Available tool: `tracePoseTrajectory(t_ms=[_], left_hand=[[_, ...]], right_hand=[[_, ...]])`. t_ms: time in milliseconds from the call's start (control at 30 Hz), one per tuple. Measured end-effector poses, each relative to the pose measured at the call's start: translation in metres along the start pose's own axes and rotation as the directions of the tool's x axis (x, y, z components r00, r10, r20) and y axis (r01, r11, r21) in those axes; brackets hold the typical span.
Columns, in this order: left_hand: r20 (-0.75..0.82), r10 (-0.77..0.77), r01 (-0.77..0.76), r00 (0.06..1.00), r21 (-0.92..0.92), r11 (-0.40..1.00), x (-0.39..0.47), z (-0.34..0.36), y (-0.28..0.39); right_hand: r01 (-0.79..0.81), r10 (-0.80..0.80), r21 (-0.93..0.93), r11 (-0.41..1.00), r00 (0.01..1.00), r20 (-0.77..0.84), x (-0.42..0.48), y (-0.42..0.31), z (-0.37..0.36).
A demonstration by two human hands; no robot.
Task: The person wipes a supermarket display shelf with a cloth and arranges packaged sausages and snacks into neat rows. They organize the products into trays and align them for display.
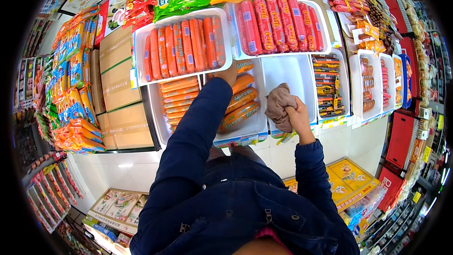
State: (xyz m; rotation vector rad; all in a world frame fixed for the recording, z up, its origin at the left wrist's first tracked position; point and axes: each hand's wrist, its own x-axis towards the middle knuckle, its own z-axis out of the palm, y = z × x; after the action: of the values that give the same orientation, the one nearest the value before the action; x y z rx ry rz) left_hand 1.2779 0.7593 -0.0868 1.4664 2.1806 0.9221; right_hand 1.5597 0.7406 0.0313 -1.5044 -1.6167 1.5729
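A crumpled brownish cloth [280,108] is pinched in my right hand [299,117], over the front of a bare white plastic tray [288,69]. My left hand [228,74] reaches to the lower right corner of a raised white tray [184,78] of orange-red sausages [182,47]. Its fingers are hidden at that tray's edge, so I cannot see whether they grip it. Below my left forearm lie thick orange packaged sausages [242,101] in a lower tray [260,90]. Thinner orange sausages [179,95] fill the tray to their left.
Red-wrapped sausages [279,24] fill another raised tray [324,24]. Dark packaged sticks [326,85] stand right of the bare tray. Cardboard boxes [122,67] and blue-orange snack packs [72,88] are at left. Behind me is a yellow box display [350,180].
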Motion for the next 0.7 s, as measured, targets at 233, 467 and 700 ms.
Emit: tracePoseTrajectory(t_ms=[233,467,700], left_hand=[[0.496,-0.183,-0.017,0.849,0.371,0.928,-0.024,-0.023,-0.006],[0.510,-0.091,-0.152,0.856,0.415,0.897,-0.098,-0.040,0.032],[0.545,-0.120,-0.147,0.830,0.421,0.895,-0.131,-0.052,0.038]], right_hand=[[-0.006,0.005,0.067,0.998,1.000,0.013,0.013,0.005,-0.011],[0.550,-0.631,-0.662,0.509,0.762,0.147,0.094,-0.002,0.066],[0.457,-0.272,-0.884,0.092,0.866,0.419,0.147,0.033,0.147]])
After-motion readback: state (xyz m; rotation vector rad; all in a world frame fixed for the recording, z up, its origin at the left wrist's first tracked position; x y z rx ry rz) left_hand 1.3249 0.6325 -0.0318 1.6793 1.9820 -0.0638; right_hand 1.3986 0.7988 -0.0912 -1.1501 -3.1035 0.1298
